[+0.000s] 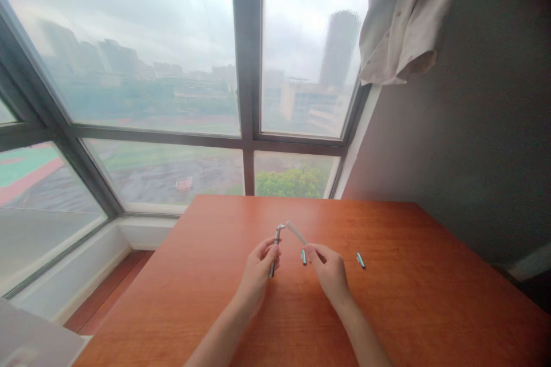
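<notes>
My left hand (263, 266) is closed around a slim silver and dark razor handle (278, 236), held nearly upright with its bent metal neck at the top. Between the thumb and fingers of my right hand (329, 269) is a thin, pale, translucent stick (296, 233), slanting up to the left. Its tip comes close to the razor's neck; whether they touch I cannot tell. A small teal and dark razor cartridge (303, 257) lies on the table just left of my right fingers. Farther right lies a second, similar cartridge (360, 260).
Both hands are above a reddish-brown wooden table (206, 298). Behind it stand large windows with dark frames (249, 97). A grey wall (451, 137) borders the right side, and a pale spotted garment (400, 23) hangs at the upper right.
</notes>
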Available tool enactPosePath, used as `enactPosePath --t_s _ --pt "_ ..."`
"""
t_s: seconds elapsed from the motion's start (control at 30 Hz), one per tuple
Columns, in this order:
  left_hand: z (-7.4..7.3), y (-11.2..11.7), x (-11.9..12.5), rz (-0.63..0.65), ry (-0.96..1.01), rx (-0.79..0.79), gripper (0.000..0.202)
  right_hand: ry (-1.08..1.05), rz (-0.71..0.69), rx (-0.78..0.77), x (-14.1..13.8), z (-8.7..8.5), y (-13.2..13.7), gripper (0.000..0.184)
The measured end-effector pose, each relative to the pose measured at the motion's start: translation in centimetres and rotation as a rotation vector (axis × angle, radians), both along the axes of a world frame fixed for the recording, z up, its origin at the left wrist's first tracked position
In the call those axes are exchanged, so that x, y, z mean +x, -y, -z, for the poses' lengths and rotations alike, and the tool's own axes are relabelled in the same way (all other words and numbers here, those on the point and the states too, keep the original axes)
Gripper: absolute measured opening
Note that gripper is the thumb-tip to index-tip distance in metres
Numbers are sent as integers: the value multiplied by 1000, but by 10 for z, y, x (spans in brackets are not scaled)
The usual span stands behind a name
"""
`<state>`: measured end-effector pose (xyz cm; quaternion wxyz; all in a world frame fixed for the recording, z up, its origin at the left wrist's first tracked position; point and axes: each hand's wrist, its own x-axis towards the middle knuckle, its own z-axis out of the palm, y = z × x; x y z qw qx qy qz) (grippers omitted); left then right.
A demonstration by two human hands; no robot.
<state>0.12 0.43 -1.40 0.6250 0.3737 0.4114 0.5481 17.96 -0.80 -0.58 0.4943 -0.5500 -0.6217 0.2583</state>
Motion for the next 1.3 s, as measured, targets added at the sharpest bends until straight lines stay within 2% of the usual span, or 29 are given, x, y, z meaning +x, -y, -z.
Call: enactPosePath --t_s 0.57,1.03,1.3 --pt "-3 1 1 -17 -7 -9 44 23 -10 24 -1 1 0 44" --pt "-6 0 -1 -17 -40 13 47 150 -23 76 -2 -9 4 40" --pt "-7 2 -1 -15 -51 22 48 212 -11 118 -2 -6 4 38"
